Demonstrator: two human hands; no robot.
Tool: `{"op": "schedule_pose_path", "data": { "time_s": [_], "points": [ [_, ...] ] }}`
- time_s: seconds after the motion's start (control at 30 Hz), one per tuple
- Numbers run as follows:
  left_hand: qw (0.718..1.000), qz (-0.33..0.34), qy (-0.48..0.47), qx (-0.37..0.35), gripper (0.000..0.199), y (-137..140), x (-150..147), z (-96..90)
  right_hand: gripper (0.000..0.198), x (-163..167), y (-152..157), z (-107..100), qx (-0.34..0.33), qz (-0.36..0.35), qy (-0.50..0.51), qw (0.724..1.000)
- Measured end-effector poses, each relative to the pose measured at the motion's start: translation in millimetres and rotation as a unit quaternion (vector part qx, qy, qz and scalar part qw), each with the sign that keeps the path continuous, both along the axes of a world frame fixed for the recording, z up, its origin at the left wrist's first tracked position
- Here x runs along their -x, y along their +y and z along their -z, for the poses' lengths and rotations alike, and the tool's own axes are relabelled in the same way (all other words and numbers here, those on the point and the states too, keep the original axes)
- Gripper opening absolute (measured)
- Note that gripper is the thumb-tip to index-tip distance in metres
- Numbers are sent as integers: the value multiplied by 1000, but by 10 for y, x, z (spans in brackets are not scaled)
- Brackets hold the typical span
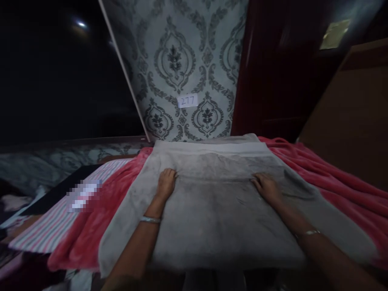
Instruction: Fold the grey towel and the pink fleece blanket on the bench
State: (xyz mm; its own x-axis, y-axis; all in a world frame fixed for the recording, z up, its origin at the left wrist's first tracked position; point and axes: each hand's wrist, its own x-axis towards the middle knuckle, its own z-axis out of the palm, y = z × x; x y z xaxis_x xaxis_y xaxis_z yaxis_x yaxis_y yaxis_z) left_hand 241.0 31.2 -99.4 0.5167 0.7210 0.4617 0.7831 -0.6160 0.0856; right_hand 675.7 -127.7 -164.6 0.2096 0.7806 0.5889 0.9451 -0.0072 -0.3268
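Observation:
A wide grey plush cloth (212, 218) lies spread in front of me, with a paler band (212, 148) across its far end. My left hand (166, 182) is on the left part of the cloth, its fingers curled and closed on the fabric. Level with it on the right, my right hand (267, 188) pinches the cloth between thumb and fingers. A crease runs across the fabric from one hand to the other. Each wrist wears a bracelet. Under the grey cloth, a red plush blanket (306, 161) shows on both sides.
A striped cloth (51, 226) lies at the left, with a blurred patch over part of it. Behind stand a large dark screen (66, 76) and a patterned wall with a paper label (188, 100) reading 277. A dark red door (273, 81) and a cardboard box (354, 117) are at the right.

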Motion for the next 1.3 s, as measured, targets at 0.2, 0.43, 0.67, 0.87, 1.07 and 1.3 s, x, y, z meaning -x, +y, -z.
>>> {"op": "schedule_pose_path", "data": {
  "time_s": [0.2,0.43,0.67,0.87,1.07,1.3],
  "points": [
    [999,-12,18,28,23,51,293,-24,38,-77,58,160,-24,-8,0,1000],
    [997,-32,23,60,26,142,804,-63,36,-87,66,151,-19,-12,10,1000],
    [998,-62,-11,10,26,216,878,-190,32,-100,-4,41,5,-20,-4,1000],
    [998,-43,-6,-53,22,175,867,-522,29,-397,-313,-137,58,6,-22,998],
    [996,-52,17,-76,26,-60,1062,-919,24,-396,-745,-660,22,90,4,996],
    [992,-11,94,-77,21,-549,1467,-1109,22,-358,-1455,-915,-10,52,-28,998]
  ]
}}
